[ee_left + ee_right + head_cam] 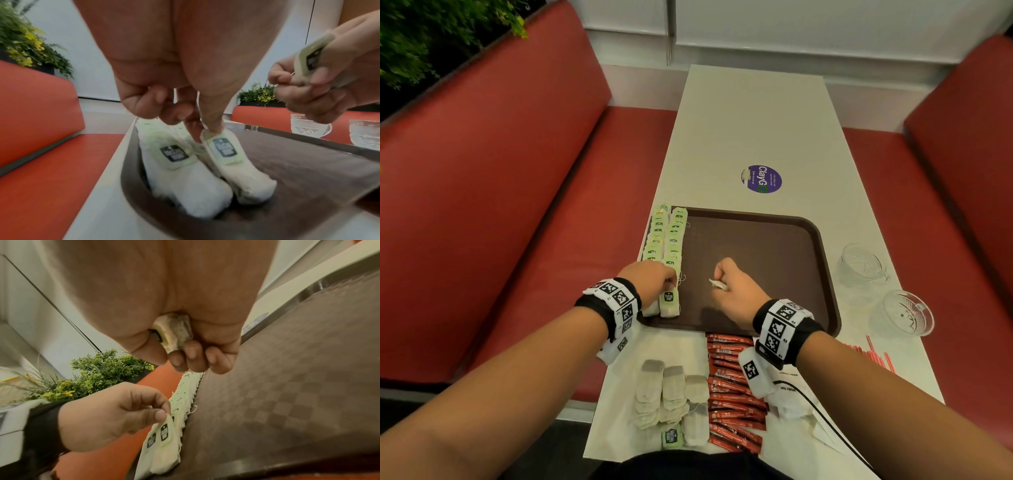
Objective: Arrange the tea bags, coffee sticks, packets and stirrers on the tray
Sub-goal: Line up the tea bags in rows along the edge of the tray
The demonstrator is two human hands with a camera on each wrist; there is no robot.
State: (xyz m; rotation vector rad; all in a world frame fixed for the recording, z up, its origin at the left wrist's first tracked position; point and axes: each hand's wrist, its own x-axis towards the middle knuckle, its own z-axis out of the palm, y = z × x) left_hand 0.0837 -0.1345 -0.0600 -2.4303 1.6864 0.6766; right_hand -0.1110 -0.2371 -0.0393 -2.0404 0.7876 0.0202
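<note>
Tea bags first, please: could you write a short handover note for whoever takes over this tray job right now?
Left hand: pinching the nearest tea bag of the right-hand row at the tray's left edge.
Right hand: closed around another tea bag, over the tray's middle.
Done: two rows of tea bags along the left edge.
Left: loose tea bags, coffee sticks and white packets on the table before the tray; red stirrers at right.

Right hand [736, 287] hides most of its tea bag [174, 332].
</note>
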